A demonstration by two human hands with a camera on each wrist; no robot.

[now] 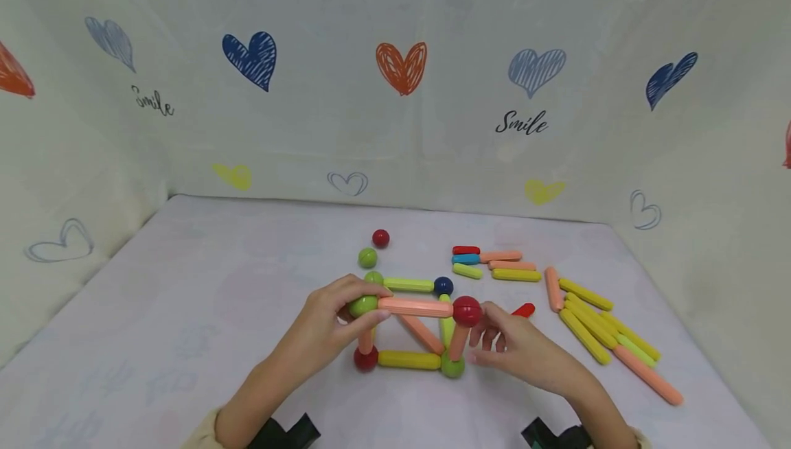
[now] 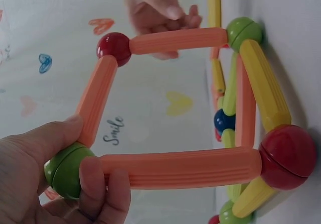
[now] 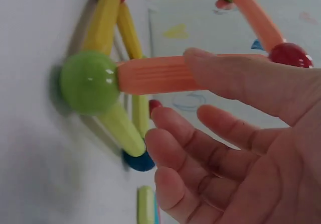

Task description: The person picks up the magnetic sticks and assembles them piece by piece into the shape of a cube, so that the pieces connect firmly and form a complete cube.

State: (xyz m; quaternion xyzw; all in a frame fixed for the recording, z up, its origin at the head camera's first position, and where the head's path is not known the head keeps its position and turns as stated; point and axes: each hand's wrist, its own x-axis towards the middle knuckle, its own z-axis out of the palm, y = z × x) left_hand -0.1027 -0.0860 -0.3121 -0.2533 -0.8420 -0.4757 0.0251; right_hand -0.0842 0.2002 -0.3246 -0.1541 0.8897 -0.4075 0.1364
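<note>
Left hand: pinching a green ball of the stick-and-ball structure, which is sitting at lower centre of the view. Right hand: holding nothing, loosely bending just beside the upper red ball. Loose sticks: lying on the bench, lower right.

1. Table left of the left hand: wide lane, passable.
2. Outboard of the right hand: rod pile blocks at table level.
3. Behind the frame: loose green ball, red ball obstruct.
4. Window under top salmon rod passable; diagonal rod crosses low behind.
</note>
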